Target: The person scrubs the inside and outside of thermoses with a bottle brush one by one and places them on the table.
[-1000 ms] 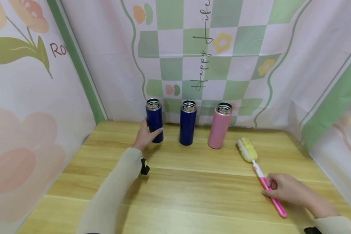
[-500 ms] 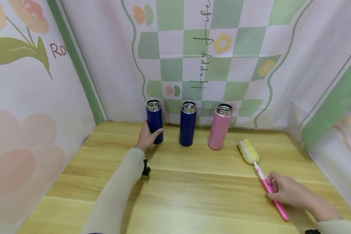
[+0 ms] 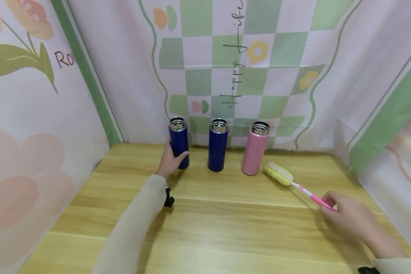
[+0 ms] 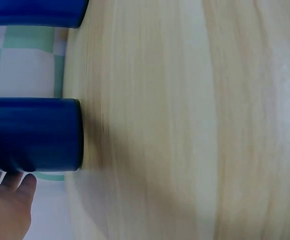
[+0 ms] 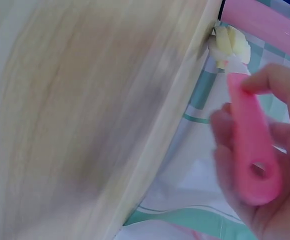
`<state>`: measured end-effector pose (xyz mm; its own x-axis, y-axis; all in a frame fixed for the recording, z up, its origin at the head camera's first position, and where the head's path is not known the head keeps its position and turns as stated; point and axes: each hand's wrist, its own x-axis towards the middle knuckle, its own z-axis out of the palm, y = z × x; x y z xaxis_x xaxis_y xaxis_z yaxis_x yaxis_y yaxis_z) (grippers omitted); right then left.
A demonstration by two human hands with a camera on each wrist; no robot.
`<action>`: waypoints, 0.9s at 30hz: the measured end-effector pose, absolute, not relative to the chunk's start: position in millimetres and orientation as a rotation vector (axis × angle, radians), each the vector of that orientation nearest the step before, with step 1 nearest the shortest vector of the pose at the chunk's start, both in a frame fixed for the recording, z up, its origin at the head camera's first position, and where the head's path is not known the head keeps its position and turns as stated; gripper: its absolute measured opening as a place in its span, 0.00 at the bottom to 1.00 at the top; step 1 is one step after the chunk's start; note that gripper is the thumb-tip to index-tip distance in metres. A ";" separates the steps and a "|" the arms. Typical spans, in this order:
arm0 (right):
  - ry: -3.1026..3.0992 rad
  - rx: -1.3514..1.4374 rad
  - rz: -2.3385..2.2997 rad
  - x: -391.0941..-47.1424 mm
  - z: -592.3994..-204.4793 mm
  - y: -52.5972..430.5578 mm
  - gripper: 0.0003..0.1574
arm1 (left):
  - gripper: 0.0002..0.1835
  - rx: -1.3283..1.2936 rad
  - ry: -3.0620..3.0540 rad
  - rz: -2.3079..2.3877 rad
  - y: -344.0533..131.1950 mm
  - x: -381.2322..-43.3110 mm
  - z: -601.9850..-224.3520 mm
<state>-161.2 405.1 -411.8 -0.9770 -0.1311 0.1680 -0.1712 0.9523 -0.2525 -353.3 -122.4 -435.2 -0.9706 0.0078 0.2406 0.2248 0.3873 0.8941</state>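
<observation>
My left hand point(image 3: 170, 161) is wrapped round the leftmost dark blue bottle point(image 3: 179, 142), which stands upright and lidless on the table. The left wrist view shows fingertips point(image 4: 27, 187) against the side of that bottle point(image 4: 40, 135). On the right, my right hand point(image 3: 351, 217) grips the pink handle of a bottle brush point(image 3: 305, 190). The brush's yellow and white sponge head point(image 3: 279, 174) points toward the bottles, close to the pink one. In the right wrist view the pink handle point(image 5: 252, 135) lies between thumb and fingers.
A second blue bottle point(image 3: 218, 146) and a pink bottle point(image 3: 255, 149), both uncapped, stand in a row beside the first. Behind them hangs a green and white checked cloth point(image 3: 226, 68). The wooden table point(image 3: 219, 228) stretches toward me.
My right hand has raised the handle end of the bottle brush and swung its sponge head leftward, nearer the pink bottle. The left hand still holds the blue bottle in place.
</observation>
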 end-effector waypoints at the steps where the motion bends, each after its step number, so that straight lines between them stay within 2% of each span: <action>1: -2.943 0.209 0.396 -161.3 -410.1 405.7 0.09 | 0.47 -0.203 -2.446 -1.622 -122.4 -353.0 -434.8; 4: -2.862 0.168 0.394 -162.0 -408.6 407.3 0.12 | 0.47 -0.192 -2.443 -1.623 -122.2 -350.5 -432.6; 10: -2.737 0.073 0.531 -162.6 -408.9 407.0 0.11 | 0.47 -0.169 -2.440 -1.658 -122.9 -345.4 -429.6; 19: -2.674 -0.049 0.787 -159.7 -398.9 409.2 0.19 | 0.48 -0.146 -2.429 -1.683 -125.2 -339.2 -429.0; 27: -2.541 -0.197 1.023 -155.5 -388.7 410.5 0.13 | 0.47 -0.152 -2.417 -1.673 -128.4 -334.0 -431.2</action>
<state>-155.5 410.5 -388.7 -0.9130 0.2713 0.3048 -0.0156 0.7233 -0.6904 -334.0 -128.4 -431.2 -0.9750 -0.0281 0.2203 0.1963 0.3550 0.9140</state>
